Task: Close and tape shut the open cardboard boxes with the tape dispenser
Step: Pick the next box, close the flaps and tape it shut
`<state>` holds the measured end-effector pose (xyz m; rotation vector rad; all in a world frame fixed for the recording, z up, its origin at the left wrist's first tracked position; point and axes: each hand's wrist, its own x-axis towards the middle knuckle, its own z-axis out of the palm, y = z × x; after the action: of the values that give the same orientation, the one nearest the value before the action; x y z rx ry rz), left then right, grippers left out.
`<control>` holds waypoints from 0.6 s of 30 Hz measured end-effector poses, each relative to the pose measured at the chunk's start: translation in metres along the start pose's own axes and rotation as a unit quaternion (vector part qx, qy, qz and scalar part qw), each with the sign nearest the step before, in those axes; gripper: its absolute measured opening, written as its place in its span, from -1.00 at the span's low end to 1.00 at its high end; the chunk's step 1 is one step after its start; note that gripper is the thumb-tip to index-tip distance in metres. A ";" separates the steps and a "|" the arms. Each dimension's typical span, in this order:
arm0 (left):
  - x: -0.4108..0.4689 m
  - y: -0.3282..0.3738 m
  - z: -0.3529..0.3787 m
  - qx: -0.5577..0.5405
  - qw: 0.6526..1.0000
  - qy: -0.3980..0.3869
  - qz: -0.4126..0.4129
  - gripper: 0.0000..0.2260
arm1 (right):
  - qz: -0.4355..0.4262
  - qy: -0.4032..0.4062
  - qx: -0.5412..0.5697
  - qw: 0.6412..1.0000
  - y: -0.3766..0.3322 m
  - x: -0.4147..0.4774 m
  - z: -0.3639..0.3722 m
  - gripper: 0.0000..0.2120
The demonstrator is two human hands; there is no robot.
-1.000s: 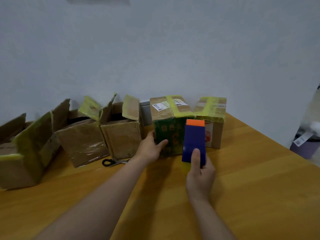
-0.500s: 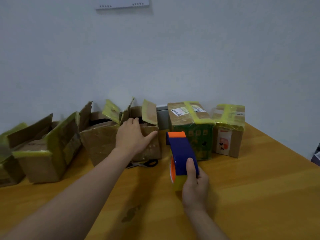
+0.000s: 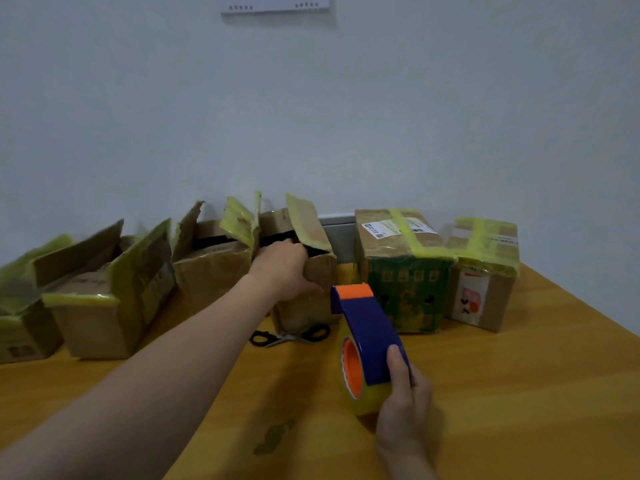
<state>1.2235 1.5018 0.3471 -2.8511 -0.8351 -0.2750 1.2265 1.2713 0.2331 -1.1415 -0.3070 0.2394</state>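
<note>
open box: at table back edge, flaps up, just left of green taped box | left hand: gripping its front rim (fingers inside, thumb on front face) | tape dispenser: in front of boxes, right hand wrapped round its handle | scissors: flat at box foot

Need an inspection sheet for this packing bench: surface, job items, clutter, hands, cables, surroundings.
Surface: wooden table, dark smear near the front.
Job's things: held box open, flaps up; other open boxes, three, to its left; green box and end box taped shut; dispenser in hand.
Clutter: scissors in front of held box.
Grippers: left hand grip on held box's front rim; right hand grip on dispenser.
Cables: nothing seen.
Surroundings: pale wall, white fixture high up.
</note>
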 end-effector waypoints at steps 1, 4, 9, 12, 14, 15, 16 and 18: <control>-0.005 -0.001 -0.001 0.003 1.000 0.009 -0.001 -0.43 | -0.005 -0.001 -0.006 1.000 0.001 0.000 -0.001 -0.59; -0.029 -0.004 -0.012 0.015 1.000 0.023 0.013 -0.38 | -0.015 0.015 -0.008 1.000 -0.005 -0.007 -0.002 -0.63; -0.083 -0.010 -0.044 -0.012 0.997 0.004 0.070 -0.22 | -0.023 0.090 0.037 0.995 -0.028 -0.017 -0.005 -0.82; -0.127 -0.013 -0.066 -0.047 0.990 -0.027 0.127 -0.15 | -0.065 0.095 0.064 0.991 -0.049 -0.027 -0.006 -0.75; -0.157 -0.016 -0.078 -0.061 0.985 -0.041 0.158 -0.13 | -0.088 0.102 0.066 0.989 -0.063 -0.035 -0.008 -0.78; -0.170 -0.019 -0.083 -0.072 0.982 -0.047 0.169 -0.11 | -0.093 0.098 0.068 0.988 -0.071 -0.039 -0.010 -0.81; -0.184 -0.022 -0.087 -0.085 0.979 -0.052 0.178 -0.10 | -0.102 0.090 0.073 0.988 -0.081 -0.044 -0.009 -0.77; -0.208 -0.031 -0.090 -0.095 0.975 -0.056 0.194 -0.14 | -0.143 0.025 0.067 0.987 -0.096 -0.052 -0.006 -0.53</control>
<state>1.0229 1.4020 0.3923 -3.1496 -0.2624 -0.1484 1.1833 1.2100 0.3122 -0.9560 -0.4009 -0.0216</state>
